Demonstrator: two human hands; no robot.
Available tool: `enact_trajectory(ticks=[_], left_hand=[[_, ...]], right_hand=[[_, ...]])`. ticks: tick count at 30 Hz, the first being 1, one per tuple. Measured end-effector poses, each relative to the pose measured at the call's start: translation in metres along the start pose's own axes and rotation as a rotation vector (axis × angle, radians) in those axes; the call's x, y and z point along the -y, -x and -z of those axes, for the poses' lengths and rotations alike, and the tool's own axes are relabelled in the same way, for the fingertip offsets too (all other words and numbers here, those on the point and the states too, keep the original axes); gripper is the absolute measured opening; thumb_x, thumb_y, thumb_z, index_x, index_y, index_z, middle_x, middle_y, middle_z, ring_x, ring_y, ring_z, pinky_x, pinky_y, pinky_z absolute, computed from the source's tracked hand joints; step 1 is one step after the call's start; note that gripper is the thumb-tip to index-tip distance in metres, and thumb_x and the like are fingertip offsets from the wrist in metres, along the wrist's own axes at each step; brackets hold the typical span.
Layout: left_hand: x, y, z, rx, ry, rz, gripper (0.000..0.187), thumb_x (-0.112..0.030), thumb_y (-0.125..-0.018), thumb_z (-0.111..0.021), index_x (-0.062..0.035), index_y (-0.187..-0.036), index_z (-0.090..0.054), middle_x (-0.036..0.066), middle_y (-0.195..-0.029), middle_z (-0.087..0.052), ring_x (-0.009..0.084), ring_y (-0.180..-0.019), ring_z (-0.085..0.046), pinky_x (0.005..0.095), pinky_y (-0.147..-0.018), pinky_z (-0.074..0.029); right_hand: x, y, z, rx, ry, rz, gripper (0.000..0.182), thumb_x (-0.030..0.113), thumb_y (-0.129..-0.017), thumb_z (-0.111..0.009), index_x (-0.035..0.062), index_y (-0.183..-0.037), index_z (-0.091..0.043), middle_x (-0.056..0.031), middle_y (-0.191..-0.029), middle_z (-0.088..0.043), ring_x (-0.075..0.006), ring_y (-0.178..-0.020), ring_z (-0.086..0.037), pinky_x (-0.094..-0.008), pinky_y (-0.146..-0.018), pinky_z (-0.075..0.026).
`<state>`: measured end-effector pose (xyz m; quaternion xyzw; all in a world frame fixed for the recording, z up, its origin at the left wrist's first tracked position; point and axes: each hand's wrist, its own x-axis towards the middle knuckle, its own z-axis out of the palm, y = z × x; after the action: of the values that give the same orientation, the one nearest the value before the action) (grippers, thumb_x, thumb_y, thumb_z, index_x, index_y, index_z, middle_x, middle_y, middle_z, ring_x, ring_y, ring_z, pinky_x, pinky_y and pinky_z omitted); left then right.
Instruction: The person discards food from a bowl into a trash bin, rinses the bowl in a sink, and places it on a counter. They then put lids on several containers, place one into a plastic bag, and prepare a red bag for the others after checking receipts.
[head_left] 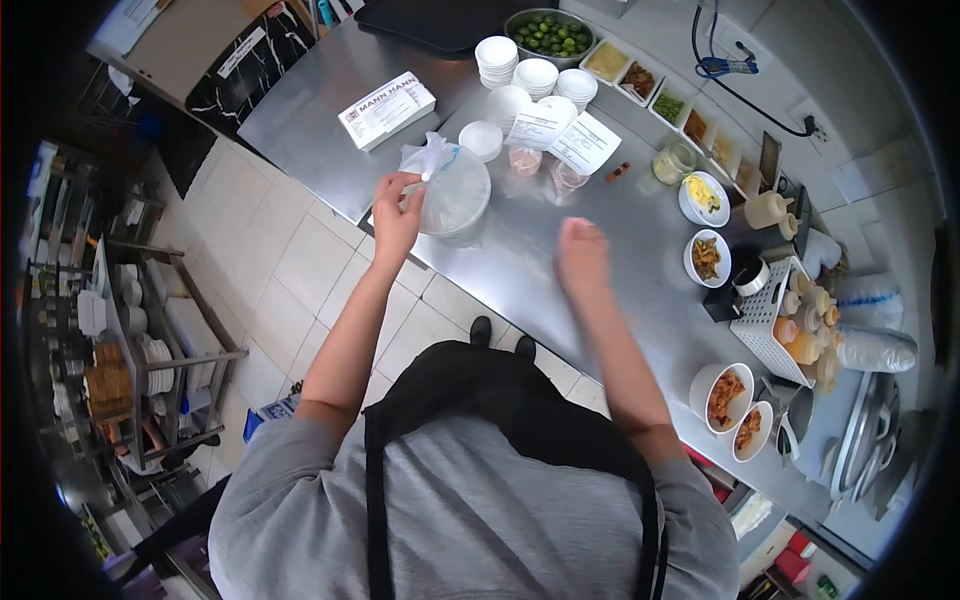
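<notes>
My left hand (398, 212) pinches the gathered top of a clear plastic bag (432, 158), which wraps a round, clear-lidded container (455, 195) near the steel table's front edge. To the right, my right hand (583, 250) is over the table, smeared by motion, and its fingers are hard to make out. Just beyond it are two small bagged portions of something pinkish (524, 160), with printed paper slips (586, 143) lying over them. A white lid or shallow bowl (480, 141) sits right behind the bagged container.
A white box (387, 111) lies on the left of the steel table (510, 258). Stacked white bowls (497, 61), a bowl of green limes (549, 35) and ingredient trays (638, 82) stand at the back. Food bowls (707, 257) and a bottle basket (772, 322) are at right.
</notes>
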<state>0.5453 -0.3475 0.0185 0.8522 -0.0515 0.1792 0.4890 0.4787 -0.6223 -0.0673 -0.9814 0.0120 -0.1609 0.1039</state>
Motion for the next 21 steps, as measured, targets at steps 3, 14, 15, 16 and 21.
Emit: enact_trajectory(ticks=[3,14,15,16,21], left_hand=[[-0.002,0.025,0.011,-0.054,-0.073,0.022,0.010,-0.010,-0.075,-0.059,-0.0073,-0.085,-0.062,0.009,-0.100,-0.053,0.0223,-0.094,-0.049,0.0309,-0.073,-0.042],[0.022,0.147,0.102,-0.294,-0.204,0.354,0.007,-0.011,-0.078,-0.059,-0.0081,-0.083,-0.064,0.009,-0.100,-0.053,0.0193,-0.091,-0.051,0.0284,-0.070,-0.044],[0.025,0.158,0.111,-0.302,-0.204,0.363,0.007,-0.011,-0.078,-0.059,-0.0081,-0.083,-0.064,0.009,-0.100,-0.053,0.0193,-0.091,-0.051,0.0284,-0.070,-0.044],[0.028,0.168,0.120,-0.310,-0.223,0.380,0.008,-0.011,-0.079,-0.058,-0.0081,-0.084,-0.063,0.008,-0.101,-0.053,0.0170,-0.089,-0.051,0.0256,-0.067,-0.042],[0.047,0.208,0.162,-0.334,-0.350,0.350,0.009,-0.013,-0.079,-0.058,-0.0082,-0.085,-0.062,0.008,-0.101,-0.052,0.0167,-0.086,-0.051,0.0251,-0.067,-0.043]], right_hand=[[0.091,0.025,-0.019,0.278,0.192,0.287,0.016,0.012,-0.083,-0.043,0.0037,-0.092,-0.052,-0.0134,-0.085,-0.054,-0.0256,-0.084,-0.053,-0.0370,-0.073,-0.043],[0.026,-0.007,0.116,0.610,-1.014,-0.068,0.018,0.010,-0.076,-0.059,0.0057,-0.092,-0.065,-0.0021,-0.065,-0.054,-0.0107,-0.055,-0.051,-0.0253,-0.047,-0.041],[0.000,-0.019,0.120,0.434,-0.824,0.021,0.018,0.012,-0.078,-0.058,0.0042,-0.092,-0.064,-0.0050,-0.072,-0.055,-0.0112,-0.057,-0.051,-0.0256,-0.048,-0.042],[-0.006,-0.035,0.158,0.577,-0.605,-0.028,0.021,0.011,-0.080,-0.055,0.0043,-0.099,-0.061,-0.0097,-0.083,-0.057,-0.0169,-0.067,-0.056,-0.0300,-0.057,-0.045],[-0.050,-0.018,0.115,-0.101,0.008,0.200,0.028,0.003,-0.072,-0.058,0.0051,-0.100,-0.058,-0.0126,-0.093,-0.059,-0.0275,-0.083,-0.057,-0.0319,-0.073,-0.045]])
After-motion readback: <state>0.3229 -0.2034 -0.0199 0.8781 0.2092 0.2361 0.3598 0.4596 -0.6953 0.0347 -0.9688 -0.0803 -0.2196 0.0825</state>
